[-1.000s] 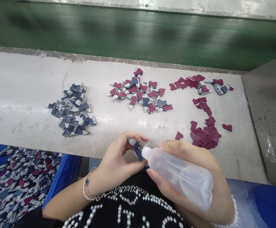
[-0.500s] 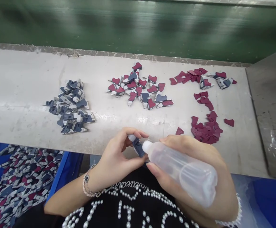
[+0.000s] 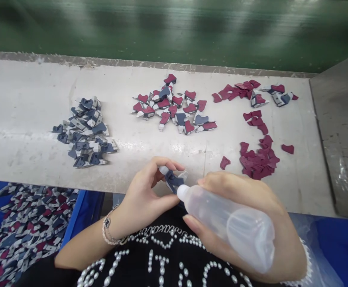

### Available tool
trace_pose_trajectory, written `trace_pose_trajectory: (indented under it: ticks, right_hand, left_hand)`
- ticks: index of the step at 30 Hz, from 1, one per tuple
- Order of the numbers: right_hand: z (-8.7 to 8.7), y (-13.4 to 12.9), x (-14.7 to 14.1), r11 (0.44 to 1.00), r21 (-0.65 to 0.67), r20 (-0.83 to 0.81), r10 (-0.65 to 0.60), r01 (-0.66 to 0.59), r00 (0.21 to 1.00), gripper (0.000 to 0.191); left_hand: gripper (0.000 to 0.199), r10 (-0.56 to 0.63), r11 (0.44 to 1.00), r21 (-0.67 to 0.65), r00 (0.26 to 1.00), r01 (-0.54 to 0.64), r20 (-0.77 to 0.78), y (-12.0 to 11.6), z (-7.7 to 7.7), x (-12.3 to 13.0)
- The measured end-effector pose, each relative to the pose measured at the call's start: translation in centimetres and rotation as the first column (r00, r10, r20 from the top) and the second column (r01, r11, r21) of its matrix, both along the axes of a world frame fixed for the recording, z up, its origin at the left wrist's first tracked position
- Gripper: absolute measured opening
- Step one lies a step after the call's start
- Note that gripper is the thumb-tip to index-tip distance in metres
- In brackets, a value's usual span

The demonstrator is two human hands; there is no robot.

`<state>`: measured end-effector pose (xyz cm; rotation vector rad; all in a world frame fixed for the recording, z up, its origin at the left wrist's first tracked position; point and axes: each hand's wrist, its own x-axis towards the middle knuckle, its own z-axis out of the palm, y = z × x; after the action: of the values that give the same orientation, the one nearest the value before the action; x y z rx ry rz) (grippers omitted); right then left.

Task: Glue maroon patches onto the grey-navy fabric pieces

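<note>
Between its thumb and fingers, my left hand (image 3: 145,195) grips a small blue-and-grey plastic part (image 3: 173,180) near the table's front edge. My right hand (image 3: 245,203) is wrapped round a translucent squeeze bottle (image 3: 230,223), tilted so its white tip touches or nearly touches the part's lower edge; which one I cannot tell. Beyond the hands lies a pile of grey parts with maroon pieces on most (image 3: 174,105). Left of it is a heap of blue-and-grey parts (image 3: 87,133). A single maroon piece (image 3: 225,162) lies just past my right hand, near a cluster of loose maroon pieces (image 3: 259,159).
A blue bin (image 3: 73,223) full of mixed parts stands at the lower left. More maroon pieces (image 3: 236,91) and a few assembled parts (image 3: 277,95) lie at the back right. A green surface (image 3: 162,36) runs behind the table, and a metal panel (image 3: 341,131) bounds its right side.
The bottle tip has shifted slightly left and down along the part. In my left hand the part is turned a little, showing more of its hollow. The view has moved slightly.
</note>
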<state>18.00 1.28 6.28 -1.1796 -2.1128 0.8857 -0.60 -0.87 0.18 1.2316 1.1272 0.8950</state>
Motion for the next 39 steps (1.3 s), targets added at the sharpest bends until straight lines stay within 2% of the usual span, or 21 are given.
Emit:
trace_pose_trajectory:
  ticks: [7, 14, 21, 27, 34, 39]
  right_hand:
    - [-0.1, 0.2, 0.2, 0.999, -0.036, -0.05, -0.004, 0.002, 0.999, 0.022]
    - [0.0, 0.1, 0.6, 0.995, -0.023, 0.059, 0.094, -0.093, 0.994, 0.022]
    - [0.0, 0.4, 0.5, 0.997, -0.06, -0.044, 0.054, -0.057, 0.998, 0.022]
    - [0.2, 0.1, 0.7, 0.995, -0.084, 0.022, 0.063, -0.061, 0.998, 0.022]
    - [0.2, 0.1, 1.2, 0.998, -0.064, -0.008, -0.025, 0.024, 1.0, 0.021]
    - [0.3, 0.0, 0.8, 0.996, -0.071, 0.022, 0.057, -0.055, 0.998, 0.026]
  left_hand:
    - [0.046, 0.0, 0.999, 0.044, 0.999, 0.002, -0.048, 0.1, -0.1, -0.1]
    - [0.04, 0.022, 0.998, 0.061, 0.998, -0.019, -0.057, 0.2, -0.2, -0.2]
    - [0.04, 0.006, 0.994, 0.108, 0.994, 0.006, -0.111, 0.2, -0.3, -0.3]
    - [0.038, 0.046, 0.989, 0.146, 0.988, -0.024, -0.148, 0.3, -0.3, -0.3]
    - [0.037, 0.071, 0.981, 0.191, 0.973, -0.028, -0.22, 0.2, -0.3, -0.2]
    - [0.036, 0.075, 0.98, 0.195, 0.968, -0.028, -0.239, 0.2, -0.3, -0.2]
